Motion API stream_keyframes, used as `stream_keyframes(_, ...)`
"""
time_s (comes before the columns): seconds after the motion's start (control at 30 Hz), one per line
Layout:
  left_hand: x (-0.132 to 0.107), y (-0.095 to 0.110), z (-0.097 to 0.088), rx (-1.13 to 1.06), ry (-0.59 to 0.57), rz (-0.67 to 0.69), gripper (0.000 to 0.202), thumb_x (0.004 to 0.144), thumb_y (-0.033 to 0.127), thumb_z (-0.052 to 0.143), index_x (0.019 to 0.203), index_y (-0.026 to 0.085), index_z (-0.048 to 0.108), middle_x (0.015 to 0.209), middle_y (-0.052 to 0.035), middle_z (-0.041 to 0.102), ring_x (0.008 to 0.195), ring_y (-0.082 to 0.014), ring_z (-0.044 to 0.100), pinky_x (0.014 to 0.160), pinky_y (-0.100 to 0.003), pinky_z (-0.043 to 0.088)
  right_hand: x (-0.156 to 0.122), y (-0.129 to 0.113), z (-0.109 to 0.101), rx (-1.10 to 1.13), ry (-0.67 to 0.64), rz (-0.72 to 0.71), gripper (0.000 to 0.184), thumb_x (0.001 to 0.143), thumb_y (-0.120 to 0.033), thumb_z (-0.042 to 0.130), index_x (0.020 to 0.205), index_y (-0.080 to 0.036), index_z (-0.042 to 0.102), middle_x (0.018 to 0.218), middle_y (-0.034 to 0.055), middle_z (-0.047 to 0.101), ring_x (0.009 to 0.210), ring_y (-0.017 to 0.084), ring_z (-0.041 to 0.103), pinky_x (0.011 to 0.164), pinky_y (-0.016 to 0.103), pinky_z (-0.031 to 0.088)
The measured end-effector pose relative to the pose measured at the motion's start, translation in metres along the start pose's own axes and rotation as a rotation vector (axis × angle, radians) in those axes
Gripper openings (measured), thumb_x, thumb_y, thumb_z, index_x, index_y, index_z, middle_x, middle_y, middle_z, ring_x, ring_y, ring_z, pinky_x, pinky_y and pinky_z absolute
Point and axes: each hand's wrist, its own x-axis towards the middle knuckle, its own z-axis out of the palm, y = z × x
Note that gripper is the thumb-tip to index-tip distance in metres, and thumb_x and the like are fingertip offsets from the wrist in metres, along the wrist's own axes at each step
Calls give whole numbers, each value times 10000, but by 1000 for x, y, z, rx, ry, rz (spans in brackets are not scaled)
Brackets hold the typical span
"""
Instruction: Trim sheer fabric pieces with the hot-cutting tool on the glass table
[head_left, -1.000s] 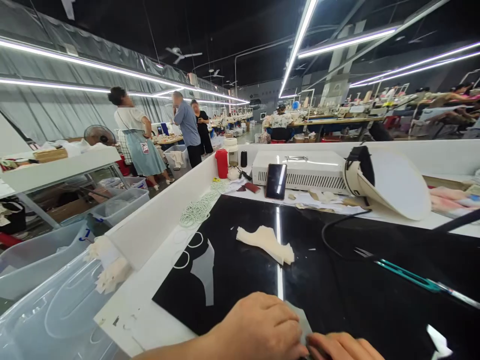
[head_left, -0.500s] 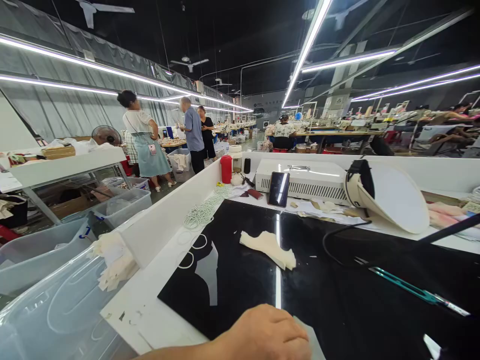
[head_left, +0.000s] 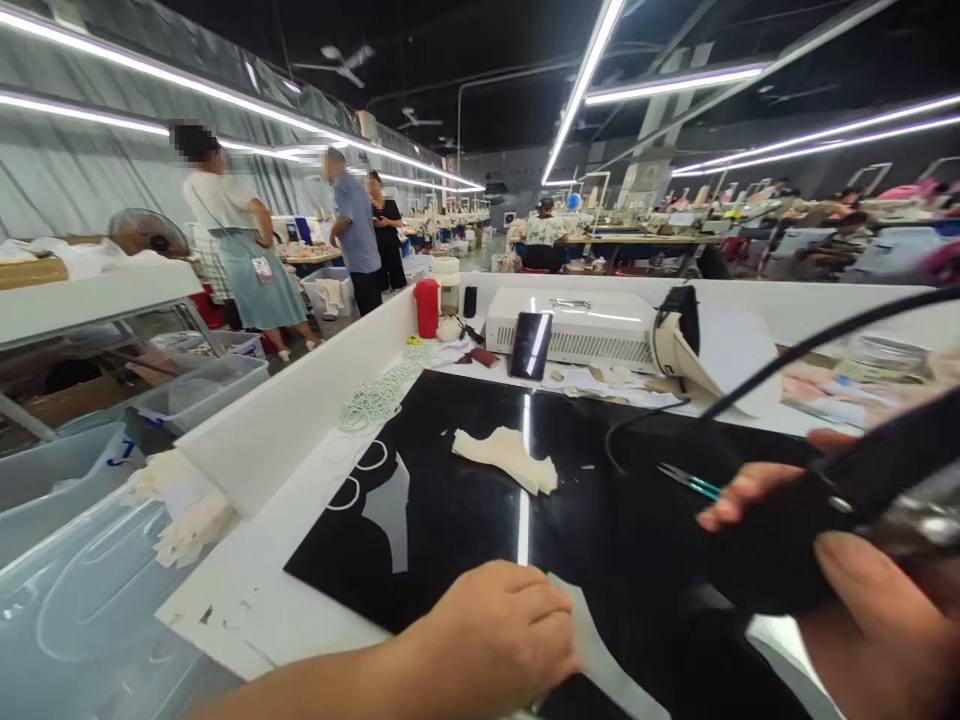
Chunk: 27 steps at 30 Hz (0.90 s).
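My left hand (head_left: 510, 615) is at the bottom middle, fingers curled and pressed together at the end of a pale grey cut piece (head_left: 611, 655) on the black board (head_left: 465, 555). At the right, my right hand (head_left: 874, 590) is wrapped round a bulky black corded tool (head_left: 772, 555); motion blur hides its exact kind. Its black cable (head_left: 780, 365) arcs up to the right. Beyond my left hand lies a cream fabric piece (head_left: 506, 458). Another grey cut piece (head_left: 391, 515) lies to its left. Teal-handled tweezers (head_left: 686, 480) rest near my right fingertips.
White elastic rings (head_left: 371, 455) and a tangled pale green heap (head_left: 382, 395) lie left of the board. Behind stand a dark phone (head_left: 530, 345), a white vented box (head_left: 577, 325) and a red container (head_left: 426, 308). Plastic bins (head_left: 67, 490) stand left. Several people are further off.
My right hand has come into view from the right with the black corded tool in it. The view has shifted, and my left hand stays on the grey piece.
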Motion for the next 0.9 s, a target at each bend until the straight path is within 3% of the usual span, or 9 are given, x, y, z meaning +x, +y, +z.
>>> stream_keyframes(0.07,0,4,-10,-36,17,-52,295,1134,283,480,964,140,675,1058,-46,787,1012,-141,744,987,-280,598,0,-17,12,273,32,197,486,831,-527,853,1231,-299,698,868,79,697,675,261,698,645,462,620)
stream_keyframes(0.1,0,5,-15,-48,22,-63,282,1132,284,487,977,140,674,1069,-50,785,1011,-149,744,979,-287,603,-1,-24,19,332,38,223,485,793,-526,889,1167,-275,706,843,62,689,666,240,685,636,431,615)
stream_keyframes(0.37,0,8,-23,-71,40,-65,256,1123,256,499,1025,126,697,1113,-59,789,1032,-173,744,937,-310,637,-12,-35,64,489,-42,195,433,874,-501,828,1141,-289,561,847,-30,637,631,168,643,571,331,571)
stream_keyframes(0.9,0,9,-25,-75,39,-65,219,1114,247,516,1039,124,681,1112,-44,779,1022,-167,735,921,-306,623,-17,-33,65,475,-9,178,437,899,-488,809,1179,-284,543,862,-27,628,645,168,633,616,349,566)
